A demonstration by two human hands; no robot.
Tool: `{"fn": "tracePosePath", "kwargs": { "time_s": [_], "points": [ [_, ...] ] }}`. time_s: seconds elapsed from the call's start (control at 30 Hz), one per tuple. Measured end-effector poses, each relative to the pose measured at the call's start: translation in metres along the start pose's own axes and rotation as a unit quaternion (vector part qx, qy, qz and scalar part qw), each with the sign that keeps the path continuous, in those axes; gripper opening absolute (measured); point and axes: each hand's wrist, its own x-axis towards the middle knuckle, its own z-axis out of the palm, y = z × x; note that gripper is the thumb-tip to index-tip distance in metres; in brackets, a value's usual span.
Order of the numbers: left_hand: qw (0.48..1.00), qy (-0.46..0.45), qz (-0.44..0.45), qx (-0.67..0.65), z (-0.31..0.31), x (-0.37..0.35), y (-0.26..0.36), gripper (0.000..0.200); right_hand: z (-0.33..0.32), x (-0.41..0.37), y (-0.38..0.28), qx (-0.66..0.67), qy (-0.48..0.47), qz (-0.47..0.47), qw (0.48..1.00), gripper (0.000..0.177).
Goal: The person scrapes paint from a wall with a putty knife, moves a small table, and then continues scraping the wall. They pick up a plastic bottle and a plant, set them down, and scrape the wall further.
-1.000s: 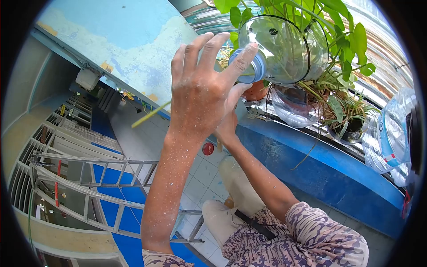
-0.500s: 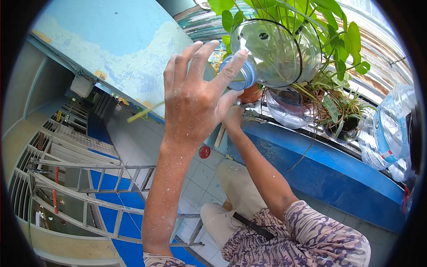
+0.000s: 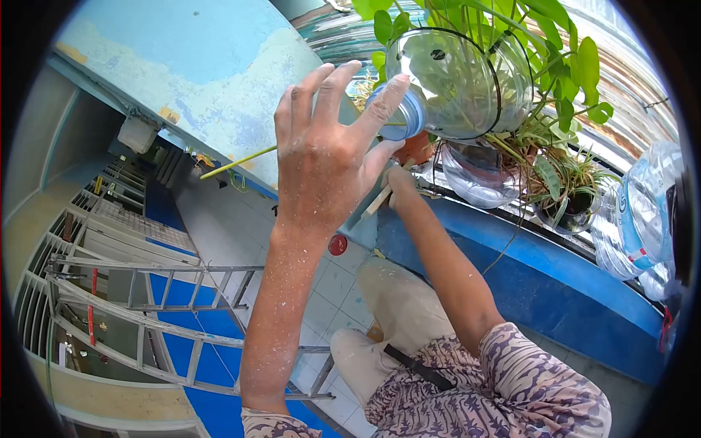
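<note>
Sideways, bottle (image 3: 453,80), cap (image 3: 409,117) leftward.

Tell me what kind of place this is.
Probably an outdoor balcony or walkway of a building: potted plants and a clear bottle by a blue ledge, tiled floor, a ladder.

Glossy clear plastic bottle (image 3: 453,84)
</note>
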Motion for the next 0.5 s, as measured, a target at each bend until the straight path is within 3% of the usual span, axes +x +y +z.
{"fn": "tracePosePath", "kwargs": {
  "time_s": [0.03,0.13,0.2,0.23,0.33,0.5],
  "points": [
    [1.000,-0.009,-0.005,-0.013,-0.007,-0.001,0.006,0.082,-0.014,0.038,0.007,0.040,-0.077,-0.007,0.996,0.043],
    [0.999,-0.021,-0.013,-0.031,-0.015,-0.007,0.027,0.080,-0.029,0.025,0.034,0.084,-0.143,-0.071,0.984,0.033],
    [0.999,-0.019,-0.031,-0.039,-0.015,-0.015,0.039,0.077,-0.047,-0.038,0.048,0.036,-0.065,-0.069,0.995,0.032],
    [0.999,-0.026,-0.047,-0.004,-0.017,-0.021,0.043,0.088,-0.056,-0.066,0.057,0.017,-0.057,-0.057,0.997,0.034],
    [0.993,-0.080,-0.088,-0.024,-0.027,-0.039,0.057,0.087,-0.081,-0.143,0.070,-0.072,-0.064,-0.044,0.994,0.037],
    [0.982,-0.047,-0.160,-0.090,-0.011,-0.083,0.080,0.099,-0.128,-0.148,0.084,-0.230,-0.085,-0.045,0.968,0.027]
  ]
}}
